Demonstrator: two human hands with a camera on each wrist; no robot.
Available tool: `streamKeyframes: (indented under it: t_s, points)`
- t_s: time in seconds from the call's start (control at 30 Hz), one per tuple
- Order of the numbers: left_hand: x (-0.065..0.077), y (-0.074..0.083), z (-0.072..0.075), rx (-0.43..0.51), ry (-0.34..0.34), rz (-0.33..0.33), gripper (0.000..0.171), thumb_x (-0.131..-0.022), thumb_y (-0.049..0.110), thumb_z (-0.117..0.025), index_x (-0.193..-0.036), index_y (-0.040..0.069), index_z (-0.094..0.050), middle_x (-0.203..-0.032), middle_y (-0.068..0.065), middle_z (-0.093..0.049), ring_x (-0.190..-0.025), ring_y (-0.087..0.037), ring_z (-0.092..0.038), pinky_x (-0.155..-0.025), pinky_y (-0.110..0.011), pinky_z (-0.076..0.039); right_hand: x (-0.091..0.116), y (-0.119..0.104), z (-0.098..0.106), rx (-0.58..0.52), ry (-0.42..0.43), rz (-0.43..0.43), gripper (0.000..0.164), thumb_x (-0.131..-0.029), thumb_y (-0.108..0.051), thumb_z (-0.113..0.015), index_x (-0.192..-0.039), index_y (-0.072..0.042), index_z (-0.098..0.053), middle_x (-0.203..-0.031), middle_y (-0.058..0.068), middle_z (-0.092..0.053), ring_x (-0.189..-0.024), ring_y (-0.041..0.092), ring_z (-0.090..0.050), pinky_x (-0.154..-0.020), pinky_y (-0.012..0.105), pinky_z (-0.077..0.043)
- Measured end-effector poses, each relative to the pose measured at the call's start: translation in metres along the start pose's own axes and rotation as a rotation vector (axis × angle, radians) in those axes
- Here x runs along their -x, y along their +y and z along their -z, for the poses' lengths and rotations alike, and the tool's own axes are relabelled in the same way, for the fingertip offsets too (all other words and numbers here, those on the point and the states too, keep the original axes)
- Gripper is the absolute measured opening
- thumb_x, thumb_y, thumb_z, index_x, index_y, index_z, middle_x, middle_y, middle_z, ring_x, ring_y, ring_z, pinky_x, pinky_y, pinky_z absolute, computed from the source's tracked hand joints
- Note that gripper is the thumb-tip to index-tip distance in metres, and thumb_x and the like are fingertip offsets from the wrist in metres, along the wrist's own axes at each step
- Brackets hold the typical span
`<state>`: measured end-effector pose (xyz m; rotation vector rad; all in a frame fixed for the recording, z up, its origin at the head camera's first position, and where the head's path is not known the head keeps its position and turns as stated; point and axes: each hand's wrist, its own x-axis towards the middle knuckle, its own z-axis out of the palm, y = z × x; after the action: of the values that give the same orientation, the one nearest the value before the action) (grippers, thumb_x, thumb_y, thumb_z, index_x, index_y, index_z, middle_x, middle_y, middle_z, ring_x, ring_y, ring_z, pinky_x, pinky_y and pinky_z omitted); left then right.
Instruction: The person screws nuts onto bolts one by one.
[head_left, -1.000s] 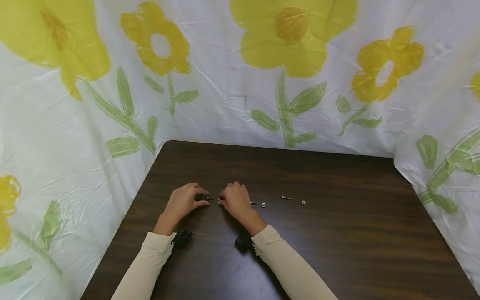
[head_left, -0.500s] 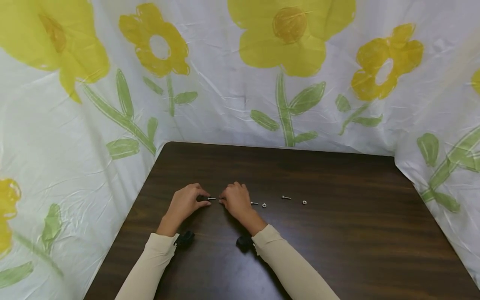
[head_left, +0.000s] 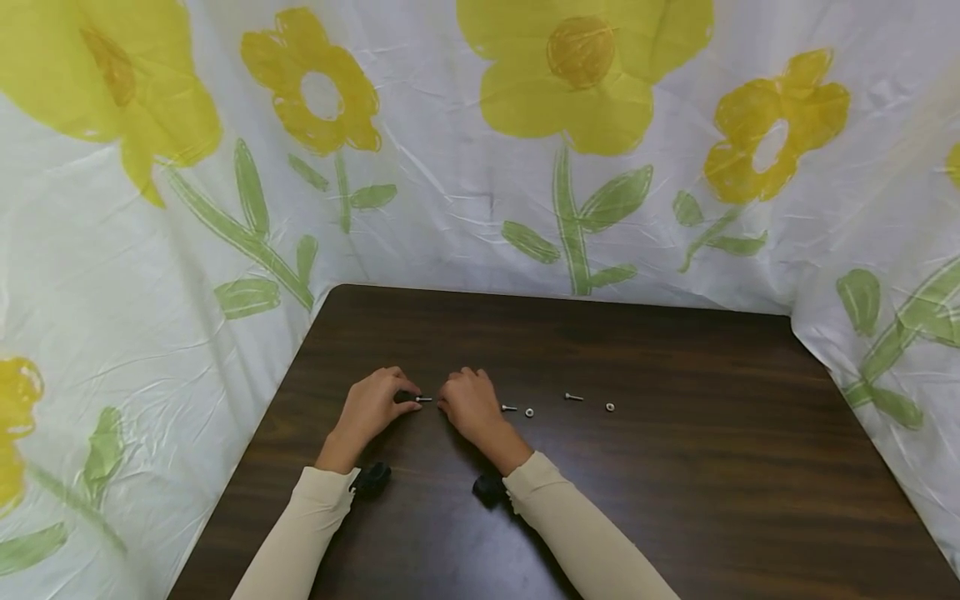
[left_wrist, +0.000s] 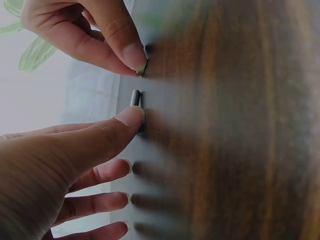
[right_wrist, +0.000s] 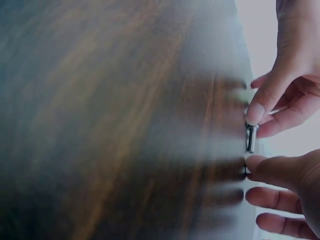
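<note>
My left hand (head_left: 372, 407) pinches a small silver bolt (head_left: 424, 399) by its head end, low over the dark table. The threaded shank (left_wrist: 135, 97) sticks out past the thumb toward the other hand, and the right wrist view shows the same bolt (right_wrist: 251, 140) below the left thumb. Facing it, my right hand (head_left: 472, 407) pinches a nut (left_wrist: 142, 73), mostly covered by thumb and finger, with only a metal edge showing. A short gap separates the bolt's tip from the right fingertips.
Right of the hands, a second bolt (head_left: 509, 408) lies beside a nut (head_left: 529, 412) on the table (head_left: 675, 483). Farther right are another bolt (head_left: 573, 397) and another nut (head_left: 610, 407). A flowered white curtain (head_left: 435, 208) hangs behind the table.
My left hand has shifted slightly right with the bolt, closer to the right hand. The nut that showed at the right fingertips is now hidden in the head view.
</note>
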<state>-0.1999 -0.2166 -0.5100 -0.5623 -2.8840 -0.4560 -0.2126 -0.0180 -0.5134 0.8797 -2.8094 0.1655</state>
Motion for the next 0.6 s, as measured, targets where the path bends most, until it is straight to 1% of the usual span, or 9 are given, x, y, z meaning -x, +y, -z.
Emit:
streamKeyframes:
  t_s: [0.2, 0.4, 0.47, 0.6]
  points:
    - [0.0007, -0.0006, -0.0033, 0.006, 0.025, 0.003, 0.017, -0.078, 0.027, -0.088, -0.094, 0.022, -0.082, -0.093, 0.003, -0.068, -0.083, -0.018, -0.063, -0.069, -0.038, -0.057, 0.0001, -0.0014, 0.0013, 0.062, -0.006, 0.064, 0.008, -0.092, -0.028, -0.077, -0.086, -0.025, -0.080, -0.087, -0.005, -0.071, -0.083, 0.016, -0.062, -0.077, 0.037, -0.052]
    - [0.0026, -0.0010, -0.0068, 0.011, 0.060, -0.012, 0.013, -0.079, 0.023, -0.088, -0.090, 0.022, -0.082, -0.093, 0.004, -0.068, -0.084, -0.018, -0.064, -0.069, -0.038, -0.057, 0.0003, 0.0006, 0.0013, 0.053, -0.025, 0.087, 0.008, -0.093, -0.026, -0.074, -0.087, -0.023, -0.078, -0.086, -0.004, -0.069, -0.081, 0.016, -0.062, -0.075, 0.035, -0.052]
    - [0.0024, -0.0015, -0.0071, 0.010, 0.067, -0.015, 0.012, -0.079, 0.023, -0.088, -0.089, 0.022, -0.081, -0.092, 0.004, -0.068, -0.084, -0.019, -0.064, -0.070, -0.038, -0.057, 0.0005, 0.0019, 0.0019, 0.048, -0.011, 0.092, 0.008, -0.093, -0.025, -0.075, -0.085, -0.023, -0.078, -0.085, -0.004, -0.068, -0.080, 0.016, -0.062, -0.072, 0.034, -0.052]
    - [-0.0001, -0.0031, -0.0064, 0.002, 0.054, -0.014, 0.010, -0.081, 0.023, -0.087, -0.089, 0.021, -0.081, -0.093, 0.004, -0.068, -0.086, -0.019, -0.064, -0.071, -0.040, -0.057, 0.0006, 0.0054, 0.0061, 0.018, 0.055, 0.097, 0.010, -0.089, -0.024, -0.076, -0.080, -0.021, -0.076, -0.079, -0.004, -0.067, -0.075, 0.016, -0.062, -0.067, 0.033, -0.051]
